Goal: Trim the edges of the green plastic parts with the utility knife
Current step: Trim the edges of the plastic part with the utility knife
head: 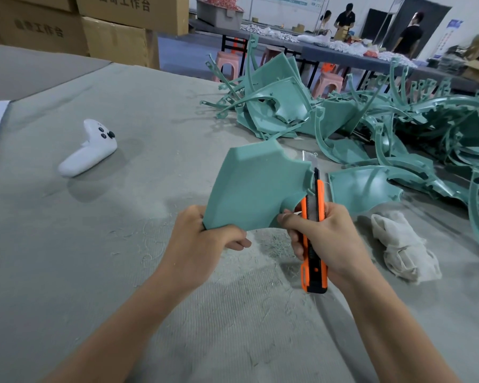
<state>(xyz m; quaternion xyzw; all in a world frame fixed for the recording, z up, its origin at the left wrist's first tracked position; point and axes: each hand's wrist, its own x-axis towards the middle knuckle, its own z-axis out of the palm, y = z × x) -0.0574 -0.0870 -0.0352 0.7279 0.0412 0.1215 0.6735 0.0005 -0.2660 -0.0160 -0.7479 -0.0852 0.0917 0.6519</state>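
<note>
Now, mid-trim by the look of it. A flat green plastic panel with notched edges (pixel 256 186) is held up off the grey felt-covered worktop (pixel 94 272), above its near middle and tilted toward the camera.

- The left hand (pixel 205 241) grips the panel's lower left corner, likely to steady it and turn each edge to the blade.
- The right hand (pixel 327 236) is wrapped round an orange-and-black utility knife (pixel 319 194). The handle is upright and the blade runs up along the panel's right notched edge, so I judge this edge is being shaved.
- Pale plastic shavings (pixel 277 241) lie under the hands.
- A heap of green plastic parts (pixel 398 128) sits along the far right edge, probably stock within reach.
- A crumpled white cloth (pixel 401 244) lies near the right edge.
- A white game controller (pixel 90 149) lies toward the left edge, well apart.

Hard to make out:
- Whether the blade actually touches the edge; its tip is pale against the felt.
- The panel's back and the left fingertips are hidden.
- The heap runs out of frame on the right.
</note>
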